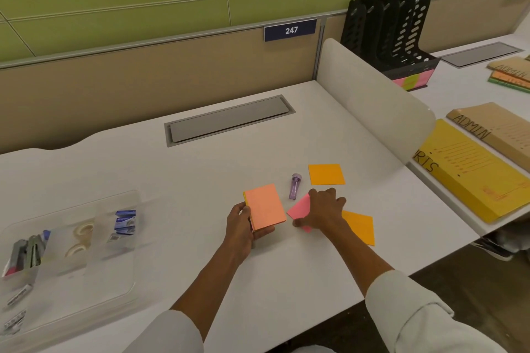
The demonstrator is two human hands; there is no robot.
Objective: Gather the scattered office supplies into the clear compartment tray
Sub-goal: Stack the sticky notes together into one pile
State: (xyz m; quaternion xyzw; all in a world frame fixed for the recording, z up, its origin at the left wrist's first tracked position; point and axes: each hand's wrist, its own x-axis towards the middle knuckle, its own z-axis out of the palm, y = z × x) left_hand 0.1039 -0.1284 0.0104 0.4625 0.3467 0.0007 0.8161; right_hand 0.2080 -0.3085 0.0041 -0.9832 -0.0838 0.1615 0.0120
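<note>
Sticky notes are what's being rounded up right now. The left hand point(242, 223) grips a stack point(265, 206) by its near edge. The right hand point(324, 212) curls over a loose pink note point(298, 207), thumb hooked at its near corner, so it looks mid-pickup. Two orange notes point(326, 174) point(360, 227) and a small purple thing point(294, 190) lie close by on the desk point(200, 175). The clear tray point(109, 284) sits well off to the left. Next, I'd guess: slide pink onto the stack without creasing it, then grab the oranges.

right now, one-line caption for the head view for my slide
Left hand holds a sticky-note stack; right hand grips a pink note beside it.
</note>
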